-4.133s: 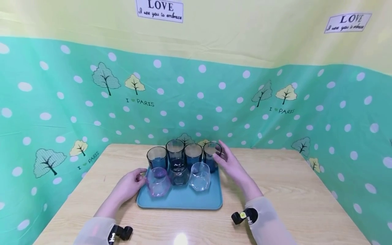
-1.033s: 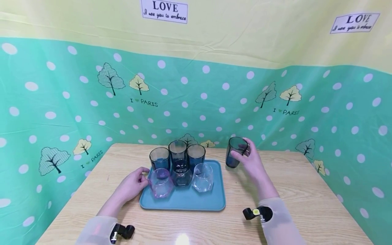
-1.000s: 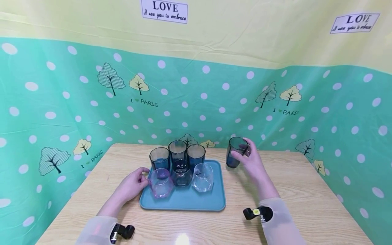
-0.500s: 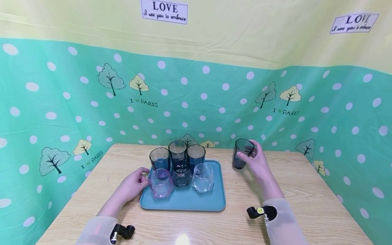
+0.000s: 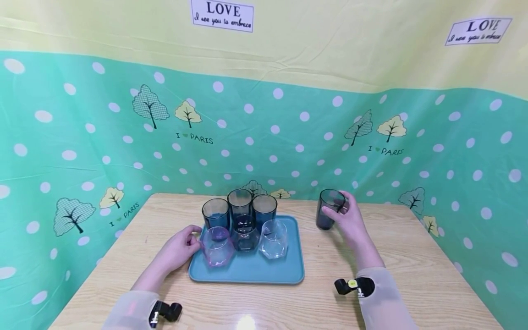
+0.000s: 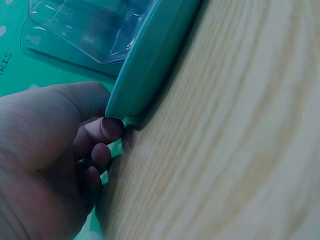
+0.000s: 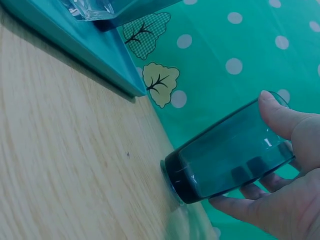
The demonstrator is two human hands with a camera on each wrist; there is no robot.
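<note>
My right hand [image 5: 350, 223] grips a dark tinted drinking glass [image 5: 324, 219] right of the tray, thumb on one side and fingers on the other. In the right wrist view the glass [image 7: 225, 152] is upright relative to the table, its base at or barely above the wood; I cannot tell which. My left hand [image 5: 178, 250] pinches the left rim of the blue tray [image 5: 264, 274], thumb and fingertips at its edge in the left wrist view. On the tray stand three tall dark glasses [image 5: 215, 214] behind a pinkish glass [image 5: 216, 255], a grey glass [image 5: 246, 240] and a clear glass [image 5: 274, 246].
The light wooden table [image 5: 404, 270] runs up to a green and yellow patterned cloth [image 5: 264, 119] at the back and sides. Table surface lies right of and in front of the tray. Wrist cameras [image 5: 345, 286] sit on both sleeves.
The right hand has taken a dark glass off the tray's back right corner and carried it rightward. Lately it moved slightly farther right and down. The left hand stays at the tray rim.
</note>
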